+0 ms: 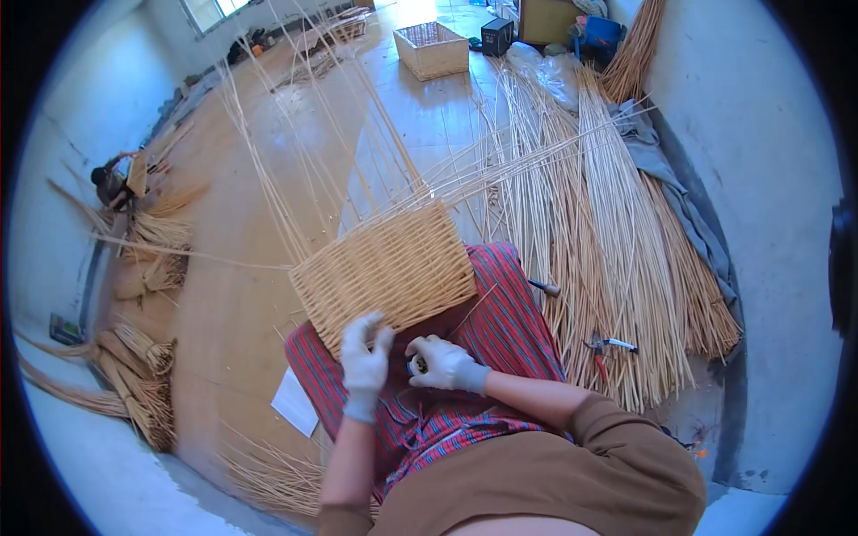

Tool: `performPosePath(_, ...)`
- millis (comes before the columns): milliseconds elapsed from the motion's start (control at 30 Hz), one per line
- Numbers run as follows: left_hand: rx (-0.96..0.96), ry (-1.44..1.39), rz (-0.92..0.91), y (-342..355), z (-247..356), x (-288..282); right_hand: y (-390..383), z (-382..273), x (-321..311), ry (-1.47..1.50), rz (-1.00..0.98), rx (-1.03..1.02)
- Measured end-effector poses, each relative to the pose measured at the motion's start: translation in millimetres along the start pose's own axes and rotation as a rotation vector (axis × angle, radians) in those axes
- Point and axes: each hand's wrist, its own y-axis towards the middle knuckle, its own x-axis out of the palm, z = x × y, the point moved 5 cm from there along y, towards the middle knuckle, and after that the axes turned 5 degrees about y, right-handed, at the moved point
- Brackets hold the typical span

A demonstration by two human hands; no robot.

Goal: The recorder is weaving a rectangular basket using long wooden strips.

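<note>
A flat woven wicker panel [384, 272] lies tilted across my lap, on a red and blue striped cloth [514, 308]. Long loose canes stick out from its far edge and sides. My left hand [365, 357], in a white glove, grips the panel's near edge with the fingertips on the weave. Just right of it, my right hand [449, 364], gloved too, is closed round a small dark roundish thing [417, 364] with a pale rim. The fingers hide most of that thing, so its kind is unclear.
Long piles of peeled canes [617, 250] cover the floor at right, with red-handled pruning shears [599, 353] and a dark-handled tool [543, 288] nearby. A finished basket [432, 52] stands at the back. Cane bundles [138, 375] lie left, and another person [114, 186] sits far left.
</note>
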Motion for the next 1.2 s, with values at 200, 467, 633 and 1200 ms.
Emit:
performPosePath(200,-0.167,-0.610,-0.435,-50,56,73,-42,-20,-66,0.206,0.175,-0.207)
performPosePath(467,0.047,0.142,-0.620,-56,94,90,-94,27,-159,0.700,-0.172,0.078)
performPosePath(633,0.151,0.276,-0.445,-68,70,106,-141,120,-201,1.087,0.016,0.182)
performPosePath(1200,-0.629,-1.200,-0.165,45,48,135,-300,379,-129,-0.666,0.234,1.385)
